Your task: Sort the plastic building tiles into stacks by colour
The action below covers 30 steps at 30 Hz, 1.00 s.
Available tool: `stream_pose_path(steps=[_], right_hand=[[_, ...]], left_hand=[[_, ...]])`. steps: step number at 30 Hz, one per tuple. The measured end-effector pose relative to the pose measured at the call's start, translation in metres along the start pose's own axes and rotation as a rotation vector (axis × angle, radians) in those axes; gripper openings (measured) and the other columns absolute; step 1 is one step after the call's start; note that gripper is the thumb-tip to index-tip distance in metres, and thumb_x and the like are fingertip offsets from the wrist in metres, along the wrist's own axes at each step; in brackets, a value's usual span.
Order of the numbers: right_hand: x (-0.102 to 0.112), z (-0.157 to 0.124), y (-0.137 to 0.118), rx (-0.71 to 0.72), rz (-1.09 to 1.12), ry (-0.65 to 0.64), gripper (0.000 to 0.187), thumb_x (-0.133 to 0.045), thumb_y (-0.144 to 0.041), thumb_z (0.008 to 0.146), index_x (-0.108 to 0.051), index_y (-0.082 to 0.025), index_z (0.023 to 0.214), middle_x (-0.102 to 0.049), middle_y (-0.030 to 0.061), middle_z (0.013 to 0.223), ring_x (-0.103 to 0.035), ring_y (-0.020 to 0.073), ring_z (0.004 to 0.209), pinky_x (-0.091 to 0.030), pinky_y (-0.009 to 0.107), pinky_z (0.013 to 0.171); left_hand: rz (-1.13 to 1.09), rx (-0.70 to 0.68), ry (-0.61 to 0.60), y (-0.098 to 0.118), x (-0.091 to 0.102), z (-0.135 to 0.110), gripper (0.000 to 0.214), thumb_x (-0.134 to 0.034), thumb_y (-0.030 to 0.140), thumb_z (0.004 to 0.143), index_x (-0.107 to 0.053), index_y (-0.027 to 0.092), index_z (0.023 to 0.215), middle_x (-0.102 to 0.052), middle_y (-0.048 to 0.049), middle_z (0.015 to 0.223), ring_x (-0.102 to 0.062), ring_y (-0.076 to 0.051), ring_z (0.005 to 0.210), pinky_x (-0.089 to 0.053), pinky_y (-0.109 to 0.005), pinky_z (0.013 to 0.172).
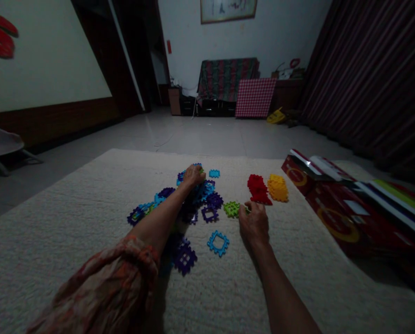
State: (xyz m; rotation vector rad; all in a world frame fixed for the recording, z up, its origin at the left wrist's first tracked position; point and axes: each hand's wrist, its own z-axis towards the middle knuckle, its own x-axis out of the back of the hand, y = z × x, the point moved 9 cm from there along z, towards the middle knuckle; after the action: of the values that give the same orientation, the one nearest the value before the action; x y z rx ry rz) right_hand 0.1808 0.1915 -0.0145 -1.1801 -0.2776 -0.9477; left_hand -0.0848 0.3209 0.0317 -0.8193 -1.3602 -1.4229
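R hand (253,225) pinches green notched tile (231,209); L hand (193,175) atop blue/purple tiles (211,200), grip unclear. Cream rug (71,232), dim rm.

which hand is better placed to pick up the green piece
Right, probably. The right hand has its fingertips at the green piece, while the left hand is stretched out over the blue and purple pile, farther off.
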Motion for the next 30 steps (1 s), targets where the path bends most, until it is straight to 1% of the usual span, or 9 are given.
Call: stream_pose_path(steps=[3,7,10,13,20,23,25,27,30], right_hand=[[-0.001,0.0,0.002,-0.001,-0.004,0.002,0.029,-0.05,-0.034,0.086,-0.07,-0.016,0.096,-0.062,0.0141,0.098,-0.061,0.0244,0.084,-0.047,0.035,0.078],[0.0,-0.001,0.0,0.014,-0.01,0.006,0.026,-0.05,-0.03,0.088,-0.07,-0.016,0.095,-0.063,0.0133,0.095,-0.061,0.0243,0.084,-0.046,0.033,0.076],[0.0,-0.002,-0.001,-0.021,-0.045,-0.029,0.025,-0.051,-0.028,0.089,-0.07,-0.015,0.098,-0.063,0.0132,0.098,-0.061,0.0226,0.084,-0.044,0.031,0.075],[0.001,-0.003,-0.002,-0.054,-0.065,-0.059,0.023,-0.052,-0.027,0.091,-0.07,-0.015,0.1,-0.063,0.0122,0.1,-0.061,0.0205,0.084,-0.043,0.029,0.074],[0.003,-0.002,-0.004,-0.07,-0.058,-0.078,0.022,-0.053,-0.024,0.091,-0.07,-0.014,0.1,-0.064,0.0125,0.101,-0.061,0.021,0.085,-0.043,0.03,0.076],[0.002,-0.004,-0.008,-0.064,-0.068,-0.099,0.024,-0.056,-0.031,0.091,-0.07,-0.015,0.101,-0.063,0.0122,0.102,-0.062,0.0221,0.088,-0.044,0.03,0.076],[0.002,-0.007,-0.014,-0.046,-0.096,-0.121,0.031,-0.061,-0.04,0.089,-0.069,-0.016,0.107,-0.062,0.0127,0.107,-0.062,0.0244,0.093,-0.045,0.032,0.077],[-0.001,-0.011,-0.02,-0.027,-0.142,-0.164,0.04,-0.065,-0.047,0.085,-0.067,-0.017,0.111,-0.06,0.0131,0.111,-0.06,0.0274,0.099,-0.046,0.034,0.078],[-0.006,-0.016,-0.027,0.004,-0.205,-0.239,0.045,-0.07,-0.049,0.08,-0.065,-0.019,0.113,-0.058,0.0133,0.115,-0.058,0.0301,0.106,-0.046,0.035,0.078]], left_hand=[[0.052,0.041,-0.011,-0.001,-0.015,0.011,0.044,-0.053,0.037,0.09,-0.063,0.017,0.128,-0.06,-0.0186,0.131,-0.057,-0.029,0.122,-0.043,-0.035,0.101],[0.071,0.1,-0.007,-0.004,-0.027,0.018,0.045,-0.053,0.04,0.089,-0.064,0.014,0.123,-0.055,-0.0215,0.133,-0.052,-0.033,0.126,-0.043,-0.04,0.101],[0.088,0.158,-0.002,-0.01,-0.031,0.023,0.046,-0.056,0.044,0.086,-0.063,0.016,0.122,-0.052,-0.02,0.137,-0.048,-0.034,0.129,-0.041,-0.041,0.103],[0.106,0.202,0.002,-0.018,-0.032,0.028,0.049,-0.057,0.046,0.084,-0.062,0.017,0.123,-0.05,-0.0191,0.138,-0.048,-0.033,0.129,-0.039,-0.042,0.105],[0.115,0.243,0.005,-0.028,-0.035,0.04,0.052,-0.063,0.047,0.079,-0.062,0.019,0.123,-0.051,-0.0187,0.137,-0.049,-0.034,0.129,-0.04,-0.041,0.103],[0.094,0.268,0.013,-0.031,-0.037,0.044,0.058,-0.065,0.05,0.076,-0.06,0.018,0.125,-0.05,-0.019,0.138,-0.048,-0.035,0.13,-0.039,-0.041,0.103],[0.083,0.281,0.021,-0.033,-0.038,0.046,0.058,-0.066,0.05,0.076,-0.06,0.018,0.124,-0.049,-0.0192,0.138,-0.048,-0.035,0.129,-0.039,-0.041,0.103],[0.082,0.291,0.029,-0.034,-0.04,0.046,0.055,-0.066,0.046,0.076,-0.061,0.018,0.123,-0.049,-0.0188,0.138,-0.049,-0.034,0.128,-0.04,-0.041,0.103],[0.101,0.271,0.042,-0.033,-0.039,0.046,0.049,-0.064,0.041,0.078,-0.062,0.02,0.121,-0.05,-0.0177,0.137,-0.052,-0.033,0.125,-0.042,-0.04,0.1]])
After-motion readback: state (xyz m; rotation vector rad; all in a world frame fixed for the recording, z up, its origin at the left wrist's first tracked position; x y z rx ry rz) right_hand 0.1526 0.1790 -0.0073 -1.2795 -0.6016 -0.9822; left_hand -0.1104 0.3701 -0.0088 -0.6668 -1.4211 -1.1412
